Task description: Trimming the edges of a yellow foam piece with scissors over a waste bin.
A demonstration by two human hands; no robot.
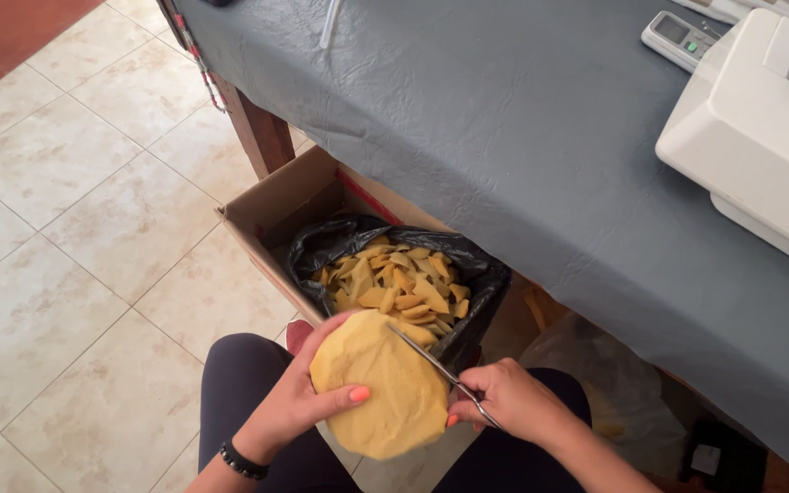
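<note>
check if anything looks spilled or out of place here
Nothing looks spilled. The yellow cut pieces all sit inside the black bag in the cardboard box. The left hand holds the yellow sponge and the right hand holds scissors.

The scissors (445, 372) handles were hidden inside the right hand (513, 399); the white machine (760, 137) at the table (504, 119) edge was cut off by the frame

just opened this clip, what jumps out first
A round yellow slab at bottom centre, gripped by the left hand while the right hand works scissors into it. Just above, a black bag full of yellow strips sits in a cardboard box beside the grey-clothed table.
</note>
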